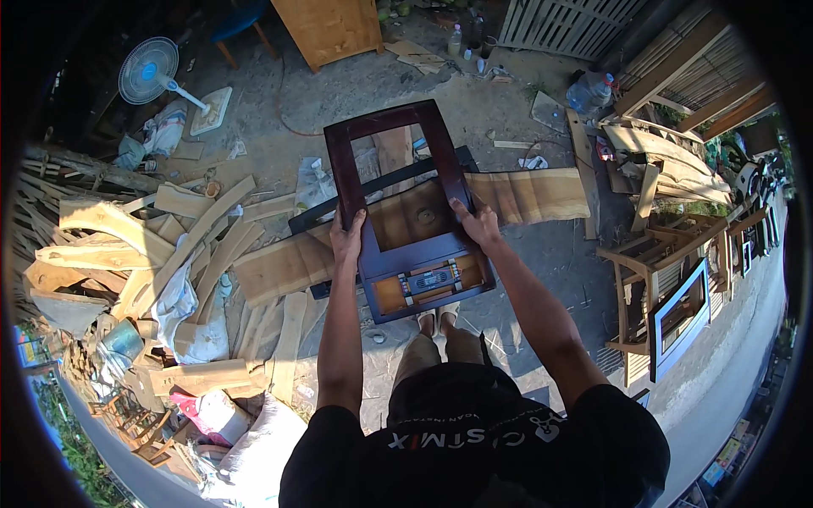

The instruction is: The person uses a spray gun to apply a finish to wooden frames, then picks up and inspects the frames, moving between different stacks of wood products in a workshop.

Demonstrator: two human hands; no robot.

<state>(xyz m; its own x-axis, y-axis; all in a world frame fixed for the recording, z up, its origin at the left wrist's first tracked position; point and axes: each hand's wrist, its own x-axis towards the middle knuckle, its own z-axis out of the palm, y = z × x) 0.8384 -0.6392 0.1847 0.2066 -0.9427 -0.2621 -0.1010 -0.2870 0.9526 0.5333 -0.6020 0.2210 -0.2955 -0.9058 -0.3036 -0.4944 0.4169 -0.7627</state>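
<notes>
Both my hands hold up a dark reddish-brown wooden frame, gripping it by its two long sides. My left hand is closed on the left side, thumb on the upper face. Level with it, my right hand grips the right side. The frame has a large rectangular opening in its upper part. A smaller opening near its lower end shows brown wood and a grey ornament-like piece. Below the frame, a long wooden plank with dark bands lies crosswise, and a black piece is partly hidden underneath.
Offcuts and curved boards are heaped on the left. A standing fan and a wooden cabinet stand farther back. Wooden chair frames are at the right, with a blue-edged frame. A large clear bottle stands far right.
</notes>
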